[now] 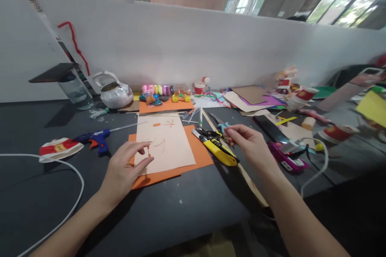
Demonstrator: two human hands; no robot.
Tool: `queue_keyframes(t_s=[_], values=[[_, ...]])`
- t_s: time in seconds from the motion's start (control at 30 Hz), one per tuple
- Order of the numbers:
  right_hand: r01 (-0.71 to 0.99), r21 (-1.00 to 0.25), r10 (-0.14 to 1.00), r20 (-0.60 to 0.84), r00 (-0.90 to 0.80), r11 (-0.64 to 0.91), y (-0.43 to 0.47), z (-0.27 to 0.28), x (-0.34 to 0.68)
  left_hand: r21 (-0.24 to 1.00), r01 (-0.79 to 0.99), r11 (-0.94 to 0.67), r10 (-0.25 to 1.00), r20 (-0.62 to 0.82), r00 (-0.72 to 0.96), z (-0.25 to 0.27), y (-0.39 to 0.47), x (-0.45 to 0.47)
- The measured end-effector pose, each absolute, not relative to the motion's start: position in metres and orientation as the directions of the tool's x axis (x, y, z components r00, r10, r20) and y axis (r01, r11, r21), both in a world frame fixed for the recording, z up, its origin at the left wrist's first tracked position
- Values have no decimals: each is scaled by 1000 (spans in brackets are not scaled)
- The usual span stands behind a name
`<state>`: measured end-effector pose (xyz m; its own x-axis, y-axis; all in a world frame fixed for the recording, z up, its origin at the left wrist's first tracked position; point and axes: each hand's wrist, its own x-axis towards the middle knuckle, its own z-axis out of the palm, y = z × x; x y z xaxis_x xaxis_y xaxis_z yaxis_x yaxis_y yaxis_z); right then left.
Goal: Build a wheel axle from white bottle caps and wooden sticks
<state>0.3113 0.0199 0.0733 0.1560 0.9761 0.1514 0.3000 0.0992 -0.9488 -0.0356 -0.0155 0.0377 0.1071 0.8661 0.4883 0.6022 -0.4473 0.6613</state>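
Note:
My left hand [122, 164] is over the cream paper sheet [169, 150], with a small orange strip [148, 151] pinched lengthwise between thumb and forefinger. Thin orange scraps [157, 125] lie on that sheet, which rests on orange paper [200, 148]. At the right, my right hand [249, 142] has its fingers closed at the light-blue handles of the scissors [222, 126], whose blades point away from me. Part of the handles is hidden by the fingers. Beside this hand lie a yellow-and-black utility knife [218, 150] and black-handled pliers [208, 131].
A blue glue gun [101, 138] and a flattened red paper cup [60, 148] lie left. Behind are a silver kettle-shaped object [116, 93], a water container [76, 92] and colourful clay packs [159, 92]. A wooden strip [251, 184], a purple tool [286, 158] and a white cable [324, 160] are right.

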Motion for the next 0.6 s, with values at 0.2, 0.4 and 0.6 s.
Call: queue_keyframes(t_s=[0.2,0.4,0.6], values=[[362,-932,998,15,-67,38,16,59,283,576,636,-514,822,543,173,33,6,-26],[232,-972,917,-120,-379,-31,23,54,226,515,619,-592,770,587,248,37,16,-4],[84,-995,865,-88,-494,-53,38,34,195,506,637,-581,776,581,246,33,17,18]])
